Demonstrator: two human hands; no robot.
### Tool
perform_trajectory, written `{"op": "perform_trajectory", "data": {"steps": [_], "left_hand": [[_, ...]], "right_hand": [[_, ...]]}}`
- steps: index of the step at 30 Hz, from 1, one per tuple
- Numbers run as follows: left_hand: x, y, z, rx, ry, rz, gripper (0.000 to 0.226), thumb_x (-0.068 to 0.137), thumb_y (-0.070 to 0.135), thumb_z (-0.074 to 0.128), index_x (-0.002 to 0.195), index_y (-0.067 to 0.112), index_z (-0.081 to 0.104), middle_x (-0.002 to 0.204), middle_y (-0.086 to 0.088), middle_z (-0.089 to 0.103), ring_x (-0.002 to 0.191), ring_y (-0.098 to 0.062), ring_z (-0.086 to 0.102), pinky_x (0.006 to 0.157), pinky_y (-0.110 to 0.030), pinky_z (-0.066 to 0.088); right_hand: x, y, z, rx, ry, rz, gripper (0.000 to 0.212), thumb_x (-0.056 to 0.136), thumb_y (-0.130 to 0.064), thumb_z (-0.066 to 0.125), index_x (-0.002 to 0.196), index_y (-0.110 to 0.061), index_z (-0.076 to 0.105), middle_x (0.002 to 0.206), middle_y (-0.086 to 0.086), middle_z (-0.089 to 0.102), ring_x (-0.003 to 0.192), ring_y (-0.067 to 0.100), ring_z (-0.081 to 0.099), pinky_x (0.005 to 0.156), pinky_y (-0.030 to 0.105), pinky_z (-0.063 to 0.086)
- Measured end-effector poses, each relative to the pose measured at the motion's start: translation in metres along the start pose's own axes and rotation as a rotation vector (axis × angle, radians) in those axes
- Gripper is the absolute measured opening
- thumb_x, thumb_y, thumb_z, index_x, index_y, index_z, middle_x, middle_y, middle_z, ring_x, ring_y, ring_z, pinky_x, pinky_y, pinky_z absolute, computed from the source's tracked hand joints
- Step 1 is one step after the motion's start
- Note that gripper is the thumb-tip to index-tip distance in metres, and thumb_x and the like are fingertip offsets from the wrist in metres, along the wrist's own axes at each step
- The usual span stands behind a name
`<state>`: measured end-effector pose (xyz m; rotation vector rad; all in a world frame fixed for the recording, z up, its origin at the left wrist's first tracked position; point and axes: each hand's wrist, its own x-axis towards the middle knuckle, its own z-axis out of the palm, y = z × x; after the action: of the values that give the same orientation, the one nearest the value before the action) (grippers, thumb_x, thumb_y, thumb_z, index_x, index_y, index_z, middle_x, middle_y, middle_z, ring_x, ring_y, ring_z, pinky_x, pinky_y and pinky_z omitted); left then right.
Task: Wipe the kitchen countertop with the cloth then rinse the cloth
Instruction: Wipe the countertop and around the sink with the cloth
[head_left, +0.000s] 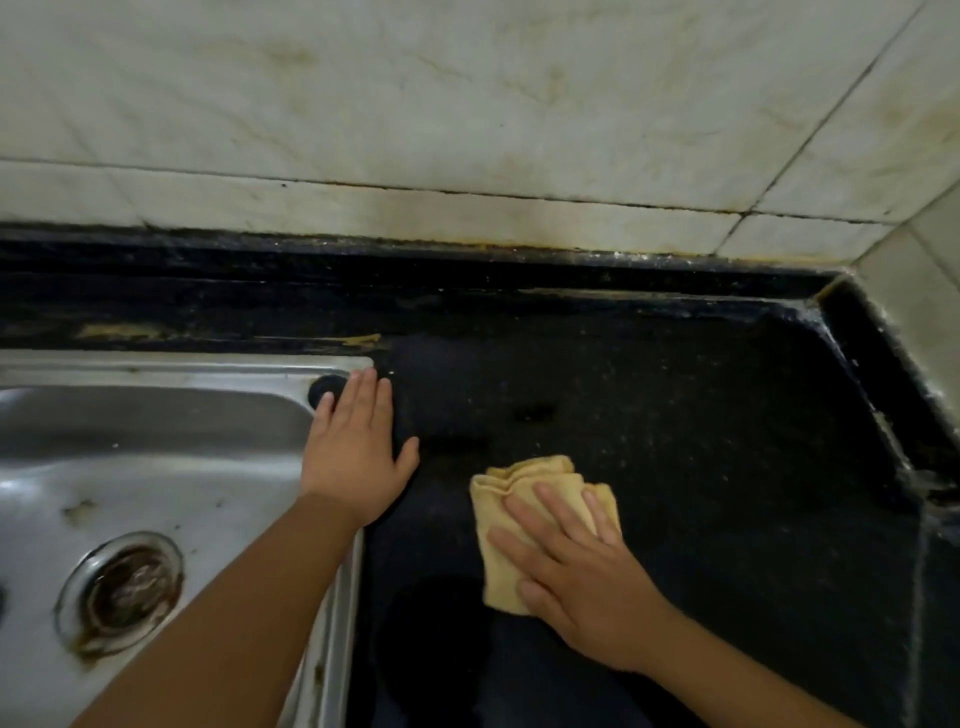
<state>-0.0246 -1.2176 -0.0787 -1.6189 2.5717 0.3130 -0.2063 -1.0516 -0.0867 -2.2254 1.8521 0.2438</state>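
- The right hand (582, 577) lies flat on the cloth (524, 519), fingers straight and slightly spread, pressing it onto the countertop (701, 441); nothing is pinched or curled round.
- The left hand (358, 457) is also flat, fingers straight and close together, thumb out to the side. It rests across the right rim of the sink (156, 467), fingertips near a dark round hole (324, 391) in the rim's back corner, the thumb side over the black counter.
- The cloth is yellow and crumpled into loose folds. It sits on the counter just right of the sink, near the front, its far edge and left side showing past the fingers.
- The two hands are apart, with bare counter between them.
- The countertop is black speckled stone with pale flecks and a raised black lip at the back and right.
- The sink is stainless steel, stained, with a rusty brown drain (127, 584) at its bottom.
- Behind, the wall (467, 104) is pale marbled tile with yellowish marks and dark grout lines, meeting a second tiled wall at the right corner.
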Motion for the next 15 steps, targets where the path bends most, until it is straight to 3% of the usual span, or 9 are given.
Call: {"op": "perform_trajectory", "data": {"steps": [2,4,5,6,9,15], "left_hand": [[0.001,-0.004,0.001,-0.002,0.044,-0.018,0.069,0.095,0.048,0.019,0.146,0.006,-0.004,0.154,-0.011,-0.013,0.142,-0.021,-0.012,0.114,-0.035,-0.007],[-0.003,-0.009,0.001,-0.108,0.12,-0.054,0.077,0.087,0.054,0.006,0.146,0.004,0.003,0.155,-0.013,-0.005,0.143,-0.023,-0.006,0.114,-0.035,-0.005],[-0.007,-0.013,0.003,-0.178,0.159,-0.081,0.084,0.08,0.055,0.0,0.145,0.003,0.009,0.155,-0.013,0.002,0.143,-0.024,-0.001,0.114,-0.035,-0.003],[-0.011,-0.018,0.004,-0.232,0.192,-0.103,0.088,0.075,0.054,-0.004,0.145,0.003,0.014,0.154,-0.013,0.008,0.143,-0.024,0.003,0.114,-0.035,0.0],[-0.029,-0.038,0.006,-0.347,0.249,-0.197,0.08,0.08,0.049,0.004,0.143,0.003,0.021,0.154,-0.013,0.014,0.143,-0.023,0.005,0.114,-0.035,0.004],[-0.06,-0.079,0.009,-0.324,0.204,-0.302,0.07,0.084,0.04,0.017,0.143,0.003,0.021,0.153,-0.013,0.016,0.143,-0.022,0.006,0.114,-0.034,0.006]], "right_hand": [[0.027,0.004,-0.02,-0.017,-0.054,0.096,0.06,0.095,-0.048,-0.006,0.135,-0.032,0.035,0.146,-0.004,0.035,0.134,0.027,0.032,0.11,0.042,0.003],[0.069,0.007,-0.033,0.025,-0.026,0.119,0.082,0.081,-0.06,-0.022,0.147,-0.03,0.017,0.157,-0.003,0.012,0.144,0.026,0.011,0.114,0.043,-0.008],[0.089,0.006,-0.04,0.065,-0.052,0.143,0.082,0.076,-0.06,-0.023,0.148,-0.032,0.006,0.158,-0.005,-0.003,0.145,0.023,-0.003,0.113,0.045,-0.009],[0.111,0.005,-0.046,0.087,-0.065,0.139,0.075,0.078,-0.057,-0.017,0.147,-0.033,-0.001,0.157,-0.007,-0.011,0.145,0.021,-0.01,0.114,0.046,-0.007],[0.18,-0.013,-0.064,0.109,-0.055,0.096,0.051,0.1,-0.04,0.014,0.148,-0.03,-0.001,0.157,-0.006,-0.011,0.144,0.02,-0.01,0.114,0.046,-0.002],[0.265,-0.07,-0.081,0.14,-0.063,-0.106,0.049,0.1,-0.028,0.022,0.148,-0.03,0.01,0.157,-0.009,-0.005,0.145,0.017,-0.005,0.114,0.044,-0.001]]}}
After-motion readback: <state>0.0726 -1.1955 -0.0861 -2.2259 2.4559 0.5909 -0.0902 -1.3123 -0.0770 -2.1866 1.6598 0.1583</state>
